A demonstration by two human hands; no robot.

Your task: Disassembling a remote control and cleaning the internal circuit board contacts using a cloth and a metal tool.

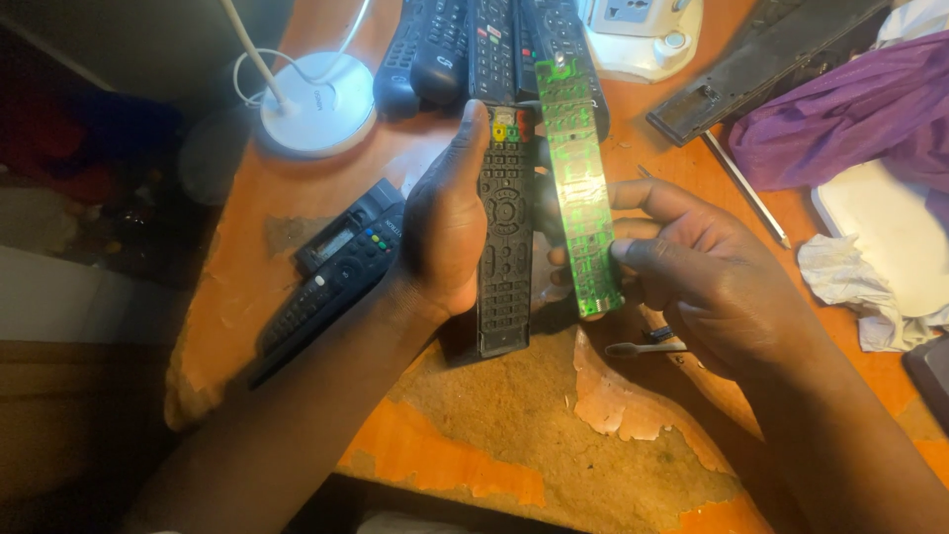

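The left hand wraps its fingers around a black remote front, held upright above the worn orange table. The right hand pinches a green circuit board just beside it. Lining board edges with the shell seems wise. Beyond lie more remotes.

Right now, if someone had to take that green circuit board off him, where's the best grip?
Probably the upper half of the green circuit board, pinched by its two long edges from the far end. The right hand holds only the lower end, so the top stands free and near upright. Edge contact stays off the printed face. Come from its right: the black remote in the left hand crowds the other side.
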